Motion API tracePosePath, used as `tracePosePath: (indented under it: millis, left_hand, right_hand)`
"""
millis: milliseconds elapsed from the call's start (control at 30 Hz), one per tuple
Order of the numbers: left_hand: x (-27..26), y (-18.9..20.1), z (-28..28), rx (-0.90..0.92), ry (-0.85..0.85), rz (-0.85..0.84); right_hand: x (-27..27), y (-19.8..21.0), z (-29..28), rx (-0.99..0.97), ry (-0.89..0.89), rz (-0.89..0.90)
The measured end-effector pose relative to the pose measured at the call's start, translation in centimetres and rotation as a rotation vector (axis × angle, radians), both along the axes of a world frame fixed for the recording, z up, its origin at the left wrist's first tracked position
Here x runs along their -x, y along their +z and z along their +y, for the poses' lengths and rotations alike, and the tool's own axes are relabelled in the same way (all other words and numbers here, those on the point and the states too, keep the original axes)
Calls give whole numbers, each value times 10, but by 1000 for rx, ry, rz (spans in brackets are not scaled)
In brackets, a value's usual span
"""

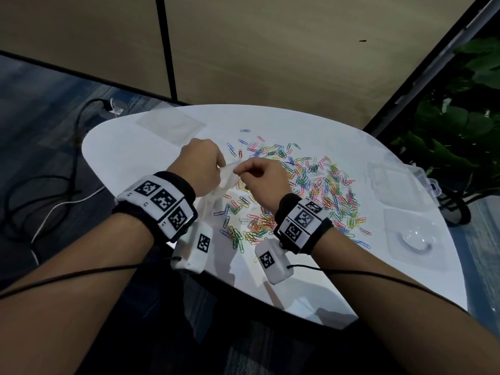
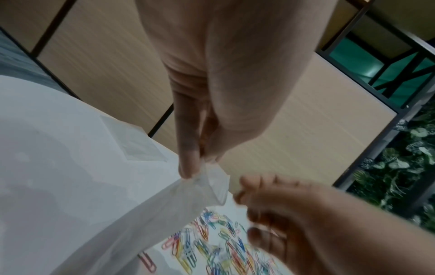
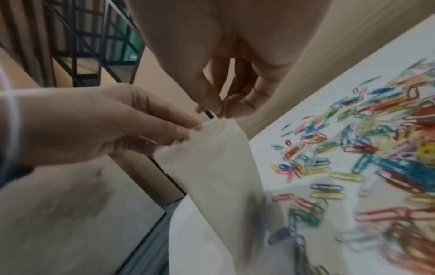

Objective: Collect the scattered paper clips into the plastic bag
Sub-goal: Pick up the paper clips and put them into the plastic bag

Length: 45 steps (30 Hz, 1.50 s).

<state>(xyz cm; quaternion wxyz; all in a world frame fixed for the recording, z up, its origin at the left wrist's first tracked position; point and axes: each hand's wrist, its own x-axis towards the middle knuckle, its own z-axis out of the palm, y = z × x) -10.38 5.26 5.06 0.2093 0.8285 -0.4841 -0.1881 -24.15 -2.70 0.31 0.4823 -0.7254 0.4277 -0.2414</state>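
A clear plastic bag (image 1: 228, 180) hangs above the white round table (image 1: 297, 280), its mouth upward. My left hand (image 1: 201, 165) pinches the bag's top edge (image 2: 200, 186) between thumb and forefinger. My right hand (image 1: 261, 175) is close beside it, thumb and forefinger pinched together (image 3: 219, 111) right at the bag's mouth (image 3: 212, 158). A thin dark sliver shows between those fingertips; I cannot tell what it is. Coloured paper clips (image 1: 311, 185) lie scattered in a wide heap under and to the right of both hands, and show blurred in the wrist views (image 2: 212, 241) (image 3: 353, 148).
A second flat clear bag (image 1: 170, 125) lies at the table's far left. Clear plastic boxes and lids (image 1: 405, 228) sit along the right edge. Cables (image 1: 67, 163) run over the floor on the left, a plant (image 1: 460, 117) stands at the right, and tan partition walls stand behind.
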Motion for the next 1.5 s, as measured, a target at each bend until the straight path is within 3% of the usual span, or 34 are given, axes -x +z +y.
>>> tracePosePath:
  millis: [67,200,300,633,733,800,933,1067,1167,1267,1400,1500]
  left_hand:
    - [-8,4,3,7,34,5]
    - [-18,6,8,14,66,9]
    - [-18,6,9,3,67,16]
    - [-8,3,3,-40,3,-4]
    - [-3,0,1,-53,-25,-1]
    - [-2,0,-1,-55,-34,6]
    - [4,0,-6,-61,-46,15]
    - [12,-2,-9,-76,-65,20]
    - [16,-6,-10,-75,-67,13]
    - [19,-10,-12,-52,-53,19]
    - [22,-10,-14,-18,-49,18]
    - [22,-11,-14,-19,-57,11]
  right_hand:
    - [1,-13,5,105,101,125]
    - [9,-59,23,537,763,691]
    - [19,-88,30,788,921,844]
    - [35,-98,7,768,764,839]
    - [37,-88,-5,582,578,825]
    - [42,-75,-17,362,316,692]
    - [46,-40,-39,-121,-79,250]
    - [37,-1,-37,-602,-202,-320]
    - [27,9,-26,-754,-219,-464]
    - [16,5,-13,-705,-207,-413]
    - [6,-7,-4,-363,-112,-42]
    - [5,-10,-4,-334,-11,58]
